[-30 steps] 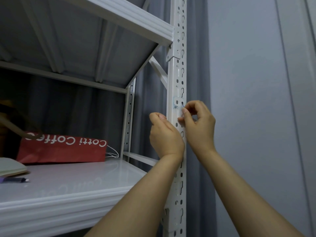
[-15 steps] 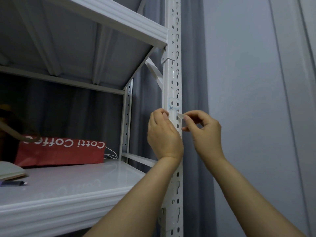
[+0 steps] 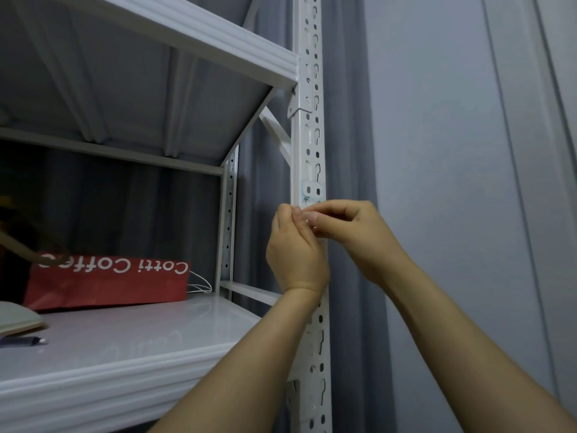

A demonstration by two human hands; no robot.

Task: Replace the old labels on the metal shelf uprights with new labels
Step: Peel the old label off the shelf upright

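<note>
White perforated metal upright (image 3: 309, 145) is bearing a pale, blue-smudged label (image 3: 309, 190) just above the left hand (image 3: 296, 254) and right hand (image 3: 352, 232), whose fingertips are pinching together; what they are pinching, I cannot tell. Peeling slowly and flat is looking wisest.

Home storage corner, white metal shelf (image 3: 131, 345), grey curtain (image 3: 349, 151), red coffee bag (image 3: 106, 284), pen (image 3: 23, 341)
</note>
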